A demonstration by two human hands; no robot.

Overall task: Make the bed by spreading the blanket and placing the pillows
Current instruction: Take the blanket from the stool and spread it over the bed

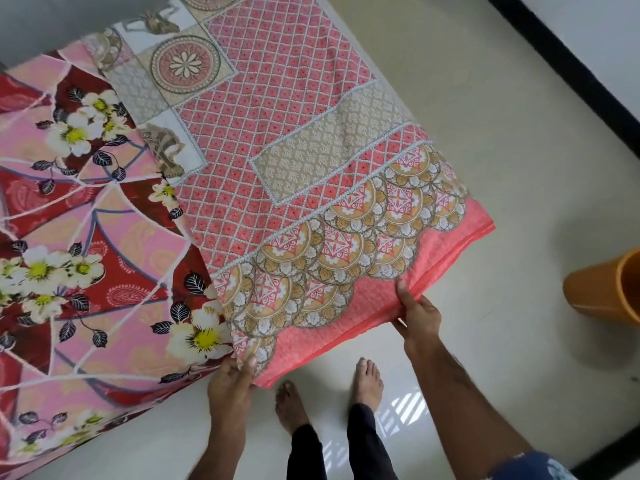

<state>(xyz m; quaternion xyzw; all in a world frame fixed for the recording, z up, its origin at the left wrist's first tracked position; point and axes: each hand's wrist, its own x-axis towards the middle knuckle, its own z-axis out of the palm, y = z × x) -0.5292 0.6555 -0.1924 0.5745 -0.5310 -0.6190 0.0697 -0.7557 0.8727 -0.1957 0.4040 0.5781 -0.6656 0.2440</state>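
Observation:
A coral-pink blanket (291,143) with a white lattice print and scalloped medallions along its border lies partly on the bed and hangs out over the floor. My left hand (231,382) pinches its plain coral hem at the near left corner. My right hand (417,315) grips the same hem further right, thumb on top. The edge is stretched between both hands. The bed (79,237) carries a red and pink sheet with white flowers, filling the left of the view. No pillow is in view.
My bare feet (329,393) stand on the glossy cream floor just below the held hem. An orange plastic bucket (606,289) stands at the right edge. A black skirting strip (571,74) runs along the wall at the upper right.

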